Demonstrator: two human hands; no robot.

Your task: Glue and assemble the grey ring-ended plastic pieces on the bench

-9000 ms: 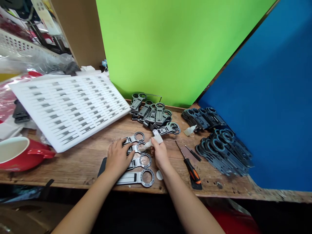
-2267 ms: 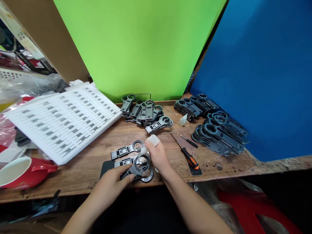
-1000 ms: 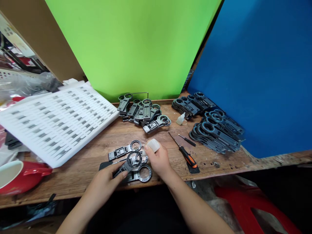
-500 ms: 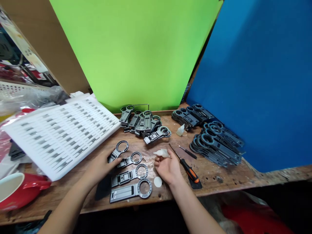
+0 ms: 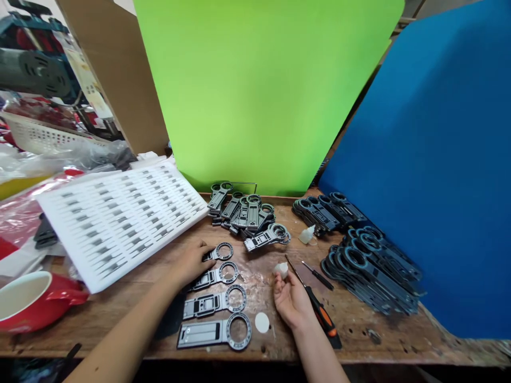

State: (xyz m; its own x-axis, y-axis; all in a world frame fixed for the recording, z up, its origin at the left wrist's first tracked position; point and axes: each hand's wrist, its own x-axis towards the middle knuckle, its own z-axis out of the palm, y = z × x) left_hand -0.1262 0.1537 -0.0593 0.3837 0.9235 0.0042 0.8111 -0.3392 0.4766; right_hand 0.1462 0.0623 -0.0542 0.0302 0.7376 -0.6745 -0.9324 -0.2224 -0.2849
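My left hand (image 5: 194, 264) is closed over the left end of the farthest grey ring-ended bracket (image 5: 224, 251) in a column on the bench. Three more such brackets lie nearer me, the closest a flat-backed bracket (image 5: 202, 334). My right hand (image 5: 294, 302), palm turned up, pinches a small white dropper bottle (image 5: 281, 269) in its fingertips. Just left of my right wrist lies a white disc (image 5: 262, 322). An orange-and-black screwdriver (image 5: 324, 315) lies beside my right hand, partly behind it, with a thinner dark screwdriver (image 5: 318, 275) farther right.
A white tray (image 5: 120, 213) with rows of small metal pieces leans at left, behind a red mug (image 5: 43, 303). Piled brackets (image 5: 243, 213) lie at the back; dark stacks (image 5: 371, 255) stand right. Another dropper bottle (image 5: 307, 234) sits between. Green (image 5: 263, 96) and blue (image 5: 431, 159) panels rise behind.
My left hand has shifted toward the farthest bracket's end, its thumb off the second one. The bottle in my right hand has turned from a sideways nozzle to a foreshortened view. The camera view has shifted.
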